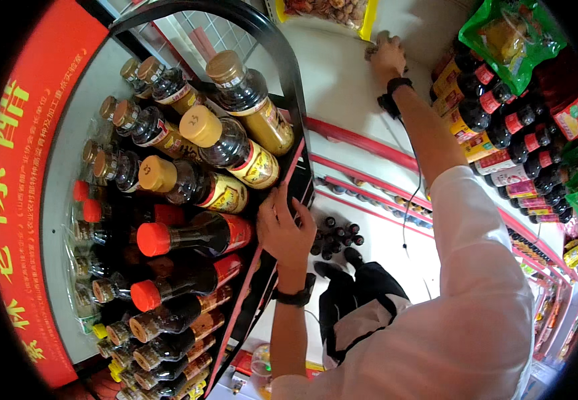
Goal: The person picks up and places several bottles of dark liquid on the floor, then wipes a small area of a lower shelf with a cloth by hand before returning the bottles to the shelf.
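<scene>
My left hand (286, 227) has its fingers curled over the pink-red front edge (245, 282) of a black-framed rack, close beside a dark sauce bottle with a red cap (154, 239). Just above it on the rack are dark bottles with yellow caps (201, 126). Farther off, at the top, my right hand (390, 56) is on a white shelf surface (329, 70), near the corner of a yellow-edged bag of dried food (329, 11). Something dark shows at its fingertips; whether the hand holds it cannot be told. Both wrists wear black bands, and a thin cable hangs from the right one.
Rows of dark bottles (506, 125) and a green food packet (514, 42) stand at the right. Red-edged shelves (369, 150) run below the white surface. Several dark bottles (336, 235) stand on the floor by my feet. A red sign (23, 200) bearing writing curves along the left.
</scene>
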{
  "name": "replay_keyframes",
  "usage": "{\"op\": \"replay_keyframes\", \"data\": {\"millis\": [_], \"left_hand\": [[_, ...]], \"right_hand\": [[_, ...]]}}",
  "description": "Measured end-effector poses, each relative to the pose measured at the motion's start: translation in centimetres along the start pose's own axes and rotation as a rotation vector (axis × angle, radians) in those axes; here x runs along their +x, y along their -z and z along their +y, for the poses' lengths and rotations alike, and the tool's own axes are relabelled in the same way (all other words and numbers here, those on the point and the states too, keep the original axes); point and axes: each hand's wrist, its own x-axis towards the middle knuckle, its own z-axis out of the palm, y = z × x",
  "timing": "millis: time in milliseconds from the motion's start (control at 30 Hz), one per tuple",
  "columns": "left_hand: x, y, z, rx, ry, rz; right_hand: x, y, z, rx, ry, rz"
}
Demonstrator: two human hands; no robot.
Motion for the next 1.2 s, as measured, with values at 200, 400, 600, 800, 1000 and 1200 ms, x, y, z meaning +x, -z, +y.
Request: {"op": "replay_keyframes", "data": {"millis": [200,400,600,800,1000,1200], "left_hand": [[0.1,-0.3,0.2,-0.002,0.01,0.008],[0.0,0.6,0.2,0.016,0.027,0.017],[0.2,0.4,0.5,-0.014,0.031,0.006],[0.3,0.5,0.6,0.077,0.012,-0.008],[1.2,-0.7,1.0,0.117,-0.053,-0.004],[0.4,-0.3,0.7,0.171,-0.017,-0.002]], "right_hand": [[-2.2,0.3,0.8,0.08,0.039,-0.066],[-5.5,4.5,-2.4,0.199,0.183,-0.353],[-7.8,3.5,-4.5,0.46,0.876,-0.214],[-3.5,4.7,-9.8,0.408,0.971,-0.498],[1.2,-5.3,-14.2,0.11,0.769,-0.041],[3.5,-7.0,-18.0,0.681,0.537,-0.475]]}}
